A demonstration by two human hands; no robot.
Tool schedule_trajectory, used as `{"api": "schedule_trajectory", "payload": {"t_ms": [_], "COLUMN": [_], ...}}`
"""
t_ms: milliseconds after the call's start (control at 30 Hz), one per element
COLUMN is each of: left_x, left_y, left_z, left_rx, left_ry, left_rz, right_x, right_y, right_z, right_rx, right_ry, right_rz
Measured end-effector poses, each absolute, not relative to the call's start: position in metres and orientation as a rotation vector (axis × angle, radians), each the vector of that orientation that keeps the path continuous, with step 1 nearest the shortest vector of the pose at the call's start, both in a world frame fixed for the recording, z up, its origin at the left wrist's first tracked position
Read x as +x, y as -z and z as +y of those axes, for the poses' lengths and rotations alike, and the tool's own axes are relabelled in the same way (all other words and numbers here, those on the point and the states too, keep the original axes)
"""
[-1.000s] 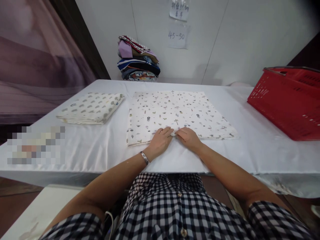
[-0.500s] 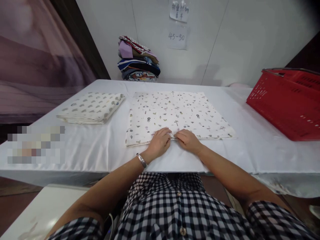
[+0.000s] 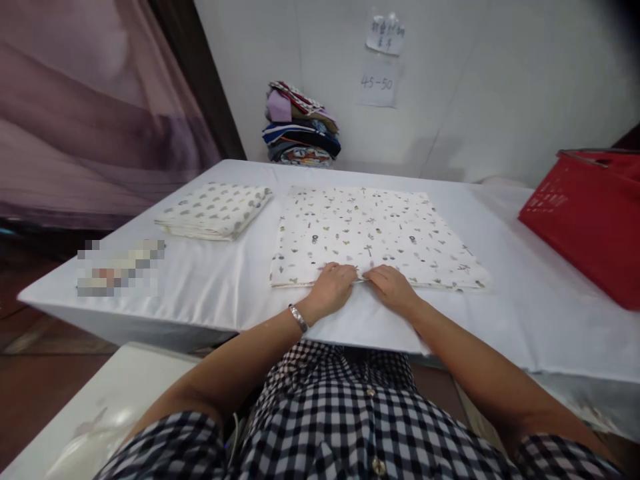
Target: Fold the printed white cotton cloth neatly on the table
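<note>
Both hands sit side by side on the near edge of the printed cloth (image 3: 373, 230), spread flat mid-table. Left hand (image 3: 333, 288) and right hand (image 3: 393, 287) have fingers curled at the hem, can't tell if they're actually pinching it. Folded cloth (image 3: 215, 210) lies to the left, red basket (image 3: 590, 223) far right.

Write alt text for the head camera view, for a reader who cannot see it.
Both hands, left hand and right hand, rest side by side on the near edge of a printed cloth spread on a white table. A folded cloth lies left, a red basket right, a fabric stack behind.
</note>
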State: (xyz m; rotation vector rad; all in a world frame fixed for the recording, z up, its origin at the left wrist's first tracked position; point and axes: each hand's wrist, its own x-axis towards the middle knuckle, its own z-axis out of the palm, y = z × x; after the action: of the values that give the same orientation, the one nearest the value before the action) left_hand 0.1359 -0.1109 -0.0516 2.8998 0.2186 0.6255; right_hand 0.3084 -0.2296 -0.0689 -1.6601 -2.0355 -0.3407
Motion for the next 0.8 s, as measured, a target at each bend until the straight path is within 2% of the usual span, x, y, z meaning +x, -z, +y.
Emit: {"api": "schedule_trajectory", "payload": {"t_ms": [233,533,667,800], "left_x": [0.139,0.127,0.103,0.055], "left_y": [0.056,0.045,0.043,0.043], "left_z": [-0.112,-0.117,-0.107,-0.084], "left_rx": [3.101,3.051,3.042,2.929], "left_ry": [-0.573,-0.566,-0.543,-0.688], "left_rz": [0.309,0.488,0.509,0.578], "right_x": [0.311,0.286,0.286,0.288], "right_y": [0.070,0.069,0.071,0.069], "right_z": [-0.230,-0.208,-0.207,-0.211], "right_rx": [-1.625,-1.769,-1.679,-1.639], "right_ry": [0.348,0.417,0.415,0.383], "right_rz": [-2.052,-2.125,-2.123,-2.121]}}
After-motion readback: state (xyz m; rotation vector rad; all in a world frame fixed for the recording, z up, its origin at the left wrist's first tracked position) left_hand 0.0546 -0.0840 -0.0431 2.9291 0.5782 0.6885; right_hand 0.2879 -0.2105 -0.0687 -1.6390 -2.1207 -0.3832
